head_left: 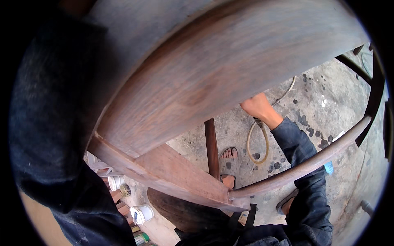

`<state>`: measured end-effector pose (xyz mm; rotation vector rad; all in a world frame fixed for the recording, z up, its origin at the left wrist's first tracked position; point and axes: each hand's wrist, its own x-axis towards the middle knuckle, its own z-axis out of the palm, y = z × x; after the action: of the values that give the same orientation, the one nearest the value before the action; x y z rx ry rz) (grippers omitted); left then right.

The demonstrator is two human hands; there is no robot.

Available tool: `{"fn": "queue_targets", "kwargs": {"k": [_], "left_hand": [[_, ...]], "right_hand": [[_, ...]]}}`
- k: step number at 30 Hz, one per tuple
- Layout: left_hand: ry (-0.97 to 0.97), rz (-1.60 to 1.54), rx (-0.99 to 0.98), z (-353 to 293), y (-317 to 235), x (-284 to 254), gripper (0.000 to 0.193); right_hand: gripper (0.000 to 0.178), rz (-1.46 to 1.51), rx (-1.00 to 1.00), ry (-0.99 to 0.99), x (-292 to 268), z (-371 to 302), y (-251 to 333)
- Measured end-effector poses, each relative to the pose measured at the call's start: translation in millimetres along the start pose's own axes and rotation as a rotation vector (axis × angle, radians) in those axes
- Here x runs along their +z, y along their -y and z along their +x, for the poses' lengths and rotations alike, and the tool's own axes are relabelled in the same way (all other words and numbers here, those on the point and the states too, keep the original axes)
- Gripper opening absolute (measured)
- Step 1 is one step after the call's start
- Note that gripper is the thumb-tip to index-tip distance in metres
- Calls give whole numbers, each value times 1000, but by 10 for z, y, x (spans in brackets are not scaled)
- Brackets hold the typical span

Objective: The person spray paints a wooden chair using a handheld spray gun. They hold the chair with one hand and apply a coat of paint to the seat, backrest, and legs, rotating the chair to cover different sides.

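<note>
A large piece of brown wooden furniture fills the view, with a broad curved panel (213,78) whose surface looks dull and streaked. My right hand (258,107) is curled beneath the panel's lower edge, its fingers mostly hidden. A pale hose (268,152) with a dark fitting hangs in a loop just below that wrist; whatever the hand grips is out of sight. At the upper left my left arm reaches up past the panel, and my left hand (78,5) is only a dim patch at the rim. A curved wooden rail (301,170) passes over my right sleeve.
Under the furniture lies a concrete floor (312,102) with dark spots. A wooden leg (211,147) stands near my sandalled foot (229,153). White buckets (141,214) sit at the lower left. Dark slatted furniture (374,94) curves along the right edge.
</note>
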<state>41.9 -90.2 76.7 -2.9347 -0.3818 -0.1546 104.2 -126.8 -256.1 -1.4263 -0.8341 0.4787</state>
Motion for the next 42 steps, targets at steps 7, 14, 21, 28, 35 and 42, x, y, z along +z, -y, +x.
{"fn": "queue_targets", "kwargs": {"k": [7,14,21,28,35,42], "left_hand": [[0,0,12,21,-43,-4,54],[-1,-5,8,20,12,29,54],[-8,23,8,-4,-82,-20,54],[-9,-3,2,18,36,13,54],[-10,-23,3,0,15,72,54],[-4,-24,21,34,-2,108,54]], "right_hand": [[45,3,-125,-55,80,44,12],[45,-115,-188,-67,93,-111,-274],[47,-27,-143,-80,137,48,14],[43,-40,-32,-33,25,-226,-102],[41,-50,-152,-194,232,-725,-550],[40,-4,70,-135,342,-873,-687]]}}
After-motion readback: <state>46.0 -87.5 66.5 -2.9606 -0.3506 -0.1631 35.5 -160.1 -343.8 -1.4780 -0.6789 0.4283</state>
